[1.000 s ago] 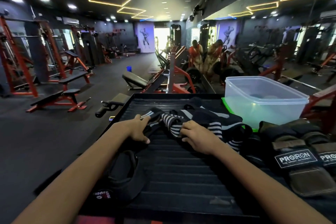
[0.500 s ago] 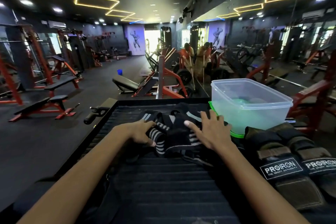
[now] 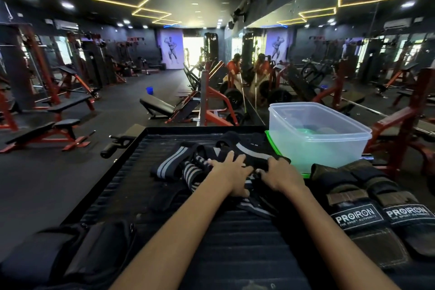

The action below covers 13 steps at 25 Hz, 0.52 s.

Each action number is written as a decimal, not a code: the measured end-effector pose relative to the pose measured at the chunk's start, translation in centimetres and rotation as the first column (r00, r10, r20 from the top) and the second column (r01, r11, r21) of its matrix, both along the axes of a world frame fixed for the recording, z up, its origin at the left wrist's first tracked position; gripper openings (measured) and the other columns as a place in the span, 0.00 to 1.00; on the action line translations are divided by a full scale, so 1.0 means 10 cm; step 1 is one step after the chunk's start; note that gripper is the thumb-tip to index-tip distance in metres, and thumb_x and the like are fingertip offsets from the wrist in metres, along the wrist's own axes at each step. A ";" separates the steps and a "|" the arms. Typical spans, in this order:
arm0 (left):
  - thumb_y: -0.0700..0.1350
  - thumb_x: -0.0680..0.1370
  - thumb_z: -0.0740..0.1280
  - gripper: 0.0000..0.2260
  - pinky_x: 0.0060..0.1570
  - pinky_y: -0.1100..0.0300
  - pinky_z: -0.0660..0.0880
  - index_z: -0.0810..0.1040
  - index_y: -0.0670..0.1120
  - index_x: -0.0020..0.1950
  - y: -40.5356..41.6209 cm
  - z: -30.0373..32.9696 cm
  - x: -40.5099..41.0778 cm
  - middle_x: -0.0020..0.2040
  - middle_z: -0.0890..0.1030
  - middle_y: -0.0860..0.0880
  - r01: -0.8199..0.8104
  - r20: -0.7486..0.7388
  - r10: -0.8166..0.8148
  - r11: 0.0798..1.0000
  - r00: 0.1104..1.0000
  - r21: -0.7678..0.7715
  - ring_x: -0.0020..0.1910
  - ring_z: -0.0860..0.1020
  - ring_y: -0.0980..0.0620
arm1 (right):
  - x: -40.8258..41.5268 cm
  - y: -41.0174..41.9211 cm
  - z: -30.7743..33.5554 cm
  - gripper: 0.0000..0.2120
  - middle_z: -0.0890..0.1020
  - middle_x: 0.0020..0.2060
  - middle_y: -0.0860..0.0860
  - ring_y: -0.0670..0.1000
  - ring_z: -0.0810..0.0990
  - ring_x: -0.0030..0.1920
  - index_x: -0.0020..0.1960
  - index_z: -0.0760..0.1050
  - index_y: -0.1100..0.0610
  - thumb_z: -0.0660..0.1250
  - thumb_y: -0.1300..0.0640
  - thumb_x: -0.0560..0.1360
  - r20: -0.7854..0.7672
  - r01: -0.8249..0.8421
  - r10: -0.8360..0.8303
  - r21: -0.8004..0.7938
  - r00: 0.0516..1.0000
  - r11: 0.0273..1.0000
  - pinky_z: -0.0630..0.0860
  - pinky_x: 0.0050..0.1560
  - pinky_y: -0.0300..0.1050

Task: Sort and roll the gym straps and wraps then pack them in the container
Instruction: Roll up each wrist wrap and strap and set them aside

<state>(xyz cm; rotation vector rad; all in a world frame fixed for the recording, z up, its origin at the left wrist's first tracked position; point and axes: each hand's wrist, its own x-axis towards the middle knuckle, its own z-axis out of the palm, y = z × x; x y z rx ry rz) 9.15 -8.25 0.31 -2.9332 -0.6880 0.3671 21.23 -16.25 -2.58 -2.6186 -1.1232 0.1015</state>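
Far left on the ribbed black counter (image 3: 235, 242): a flat wrap (image 3: 168, 165) with grey stripes, apart from my hands. My left hand (image 3: 231, 175) lies on the tangled pile of striped wraps (image 3: 235, 155), fingers spread and flat. My right hand (image 3: 281, 175) curls its fingers into the same pile's right edge (grip pinching dark fabric). Clear container (image 3: 315, 134) just beyond, then PROIRON straps (image 3: 357, 214).
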 end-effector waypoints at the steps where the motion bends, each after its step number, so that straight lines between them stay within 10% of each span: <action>1: 0.53 0.79 0.65 0.31 0.63 0.23 0.54 0.54 0.52 0.78 0.03 -0.03 0.00 0.79 0.42 0.47 -0.045 -0.022 0.046 0.998 0.999 0.038 0.77 0.40 0.40 | 0.01 0.00 0.00 0.25 0.75 0.63 0.60 0.61 0.74 0.63 0.65 0.69 0.60 0.61 0.42 0.78 -0.036 -0.032 0.034 0.049 0.999 0.998 0.72 0.60 0.52; 6: 0.46 0.80 0.63 0.28 0.63 0.21 0.44 0.56 0.54 0.77 0.15 -0.08 -0.15 0.78 0.35 0.43 -0.320 -0.041 0.332 0.929 0.942 0.185 0.74 0.34 0.32 | 0.09 -0.02 0.06 0.19 0.81 0.51 0.55 0.56 0.78 0.53 0.51 0.76 0.57 0.63 0.40 0.77 -0.185 -0.017 0.080 0.319 0.980 0.948 0.74 0.53 0.50; 13: 0.48 0.80 0.63 0.34 0.60 0.20 0.40 0.45 0.56 0.79 0.19 -0.35 -0.31 0.75 0.27 0.41 -0.530 0.134 0.514 0.834 0.847 0.152 0.73 0.31 0.31 | 0.24 -0.01 -0.26 0.27 0.66 0.69 0.61 0.63 0.64 0.69 0.73 0.60 0.53 0.63 0.46 0.78 -0.033 -0.079 0.083 0.085 0.996 0.993 0.64 0.68 0.55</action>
